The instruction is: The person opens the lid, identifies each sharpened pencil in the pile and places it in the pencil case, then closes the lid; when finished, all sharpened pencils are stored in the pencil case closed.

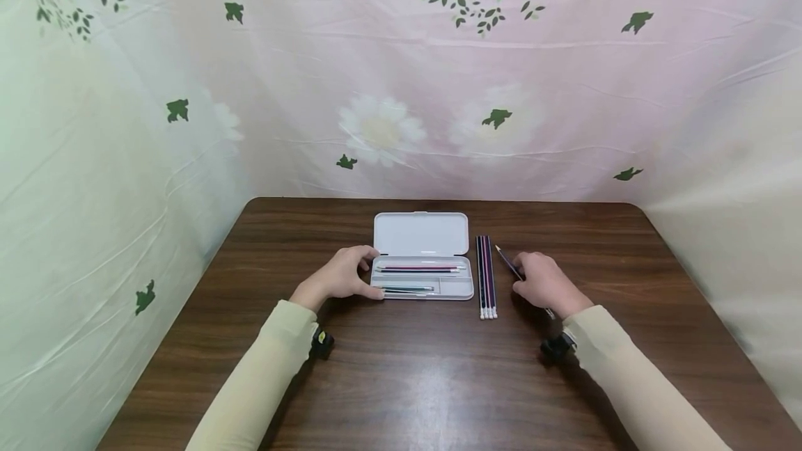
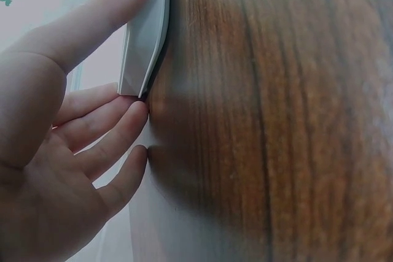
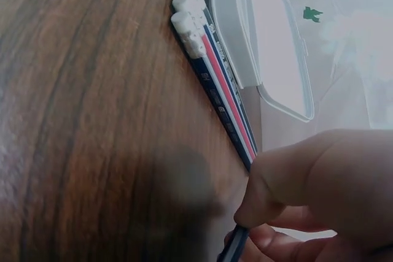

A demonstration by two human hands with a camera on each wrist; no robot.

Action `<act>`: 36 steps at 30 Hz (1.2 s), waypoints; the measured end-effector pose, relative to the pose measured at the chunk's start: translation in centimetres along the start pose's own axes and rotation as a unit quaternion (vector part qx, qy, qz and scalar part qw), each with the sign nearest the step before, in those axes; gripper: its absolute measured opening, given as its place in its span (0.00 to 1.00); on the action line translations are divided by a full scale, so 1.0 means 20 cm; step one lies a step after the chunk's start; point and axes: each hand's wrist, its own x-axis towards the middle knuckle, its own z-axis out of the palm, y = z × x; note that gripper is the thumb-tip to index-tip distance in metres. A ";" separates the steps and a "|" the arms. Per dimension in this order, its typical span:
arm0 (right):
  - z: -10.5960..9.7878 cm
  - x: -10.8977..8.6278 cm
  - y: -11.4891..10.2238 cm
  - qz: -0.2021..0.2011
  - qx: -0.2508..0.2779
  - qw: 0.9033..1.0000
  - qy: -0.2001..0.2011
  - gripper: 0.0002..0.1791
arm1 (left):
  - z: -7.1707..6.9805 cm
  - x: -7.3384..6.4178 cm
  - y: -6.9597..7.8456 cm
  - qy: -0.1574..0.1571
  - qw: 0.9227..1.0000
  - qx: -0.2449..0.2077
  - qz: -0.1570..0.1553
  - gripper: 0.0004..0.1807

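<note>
A white pencil case (image 1: 456,289) lies with its lid (image 1: 421,234) folded back. My left hand (image 1: 341,273) holds the case's left end, the thumb (image 2: 116,13) against its front side and the fingers around the corner. In the case's back compartment lie pencils (image 1: 420,269); slim sticks (image 1: 407,289) lie in the front one. My right hand (image 1: 544,282) pinches a dark pencil (image 1: 506,259) between thumb and fingers, its sharpened tip pointing away from me. Left of that hand, several striped pencils (image 1: 485,273) lie side by side, their white eraser ends (image 3: 187,23) toward me.
The dark wood table (image 1: 401,381) has its far edge just behind the case lid. Behind and beside it hangs a pale cloth (image 1: 301,103) printed with leaves and flowers. Each wrist carries a small black camera (image 1: 557,346).
</note>
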 end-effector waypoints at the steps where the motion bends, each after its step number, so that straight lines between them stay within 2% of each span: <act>1: 0.00 0.00 0.00 0.000 0.004 1.000 0.001 0.19 | 0.00 0.00 0.00 0.000 1.000 0.000 0.000 0.46; 8: -0.03 -0.02 -0.03 -0.009 0.025 0.999 0.021 0.16 | 0.00 0.00 0.01 -0.002 1.000 -0.003 -0.007 0.46; 14: -0.02 0.00 -0.08 -0.055 0.029 0.996 0.064 0.12 | 0.00 0.00 0.01 0.000 1.000 -0.002 -0.010 0.46; 19: 0.00 0.02 -0.14 -0.101 0.033 0.991 0.085 0.11 | 0.00 0.00 0.01 0.001 1.000 -0.004 -0.006 0.46; 28: 0.05 0.07 -0.28 -0.154 0.012 0.984 0.084 0.13 | 0.00 0.00 0.01 0.001 1.000 -0.003 -0.004 0.46; 36: 0.10 0.11 -0.39 -0.180 0.003 0.981 0.071 0.13 | 0.00 -0.01 0.01 0.002 1.000 -0.004 -0.004 0.46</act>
